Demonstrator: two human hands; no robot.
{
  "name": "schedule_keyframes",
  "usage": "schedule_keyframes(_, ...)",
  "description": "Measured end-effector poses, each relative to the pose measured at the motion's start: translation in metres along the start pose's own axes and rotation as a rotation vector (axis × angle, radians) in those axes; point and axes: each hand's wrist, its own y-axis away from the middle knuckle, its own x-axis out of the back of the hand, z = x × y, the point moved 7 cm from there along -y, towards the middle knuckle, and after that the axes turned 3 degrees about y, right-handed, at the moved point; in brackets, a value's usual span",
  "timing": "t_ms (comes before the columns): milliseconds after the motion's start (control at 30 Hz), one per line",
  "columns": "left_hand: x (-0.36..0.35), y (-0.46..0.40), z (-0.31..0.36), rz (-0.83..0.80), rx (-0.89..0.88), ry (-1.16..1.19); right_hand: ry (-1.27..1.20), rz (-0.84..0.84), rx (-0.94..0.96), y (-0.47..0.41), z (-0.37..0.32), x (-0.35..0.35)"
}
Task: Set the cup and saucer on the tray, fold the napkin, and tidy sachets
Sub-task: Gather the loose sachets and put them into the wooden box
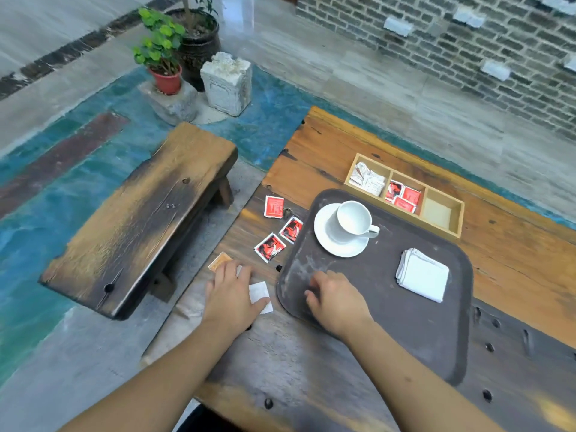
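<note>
A white cup [353, 218] stands on a white saucer [324, 238] at the far left of the dark tray [436, 332]. A folded white napkin [424, 275] lies on the tray's right side. Three red sachets [274, 207] [291, 229] [269, 247] lie on the table left of the tray. My left hand [229, 294] rests flat over a white sachet [259, 293] and an orange sachet [219, 260]. My right hand [336, 299] lies palm down on the tray's near left part, fingers curled, nothing visibly held.
A wooden organiser box [442, 226] behind the tray holds white sachets [367, 179], red sachets [403, 194] and one bare compartment. A wooden bench [140, 219] stands left of the table. Potted plants [165, 54] and a stone block [226, 82] sit on the floor beyond.
</note>
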Motion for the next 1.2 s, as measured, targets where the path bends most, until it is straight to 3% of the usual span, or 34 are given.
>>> schedule_keyframes(267, -0.022, -0.007, -0.032, -0.069, 0.154, -0.065, 0.076, 0.022, 0.052, -0.061, -0.051, -0.008)
schedule_keyframes(433, -0.016, -0.009, -0.038, -0.004, 0.092, -0.022, 0.189, 0.114, -0.03, -0.103, -0.06, -0.005)
schedule_keyframes(733, -0.003, -0.019, -0.036, -0.012, 0.026, 0.024, 0.406, -0.026, -0.193, -0.149, -0.047, -0.008)
schedule_keyframes(900, 0.0, -0.027, -0.037, -0.032, 0.026, 0.114, 0.457, -0.053, -0.135, -0.156, -0.052, -0.008)
schedule_keyframes(1200, 0.003, -0.036, -0.036, -0.056, 0.014, 0.14, 0.327, -0.038, -0.036, -0.157, -0.074, -0.012)
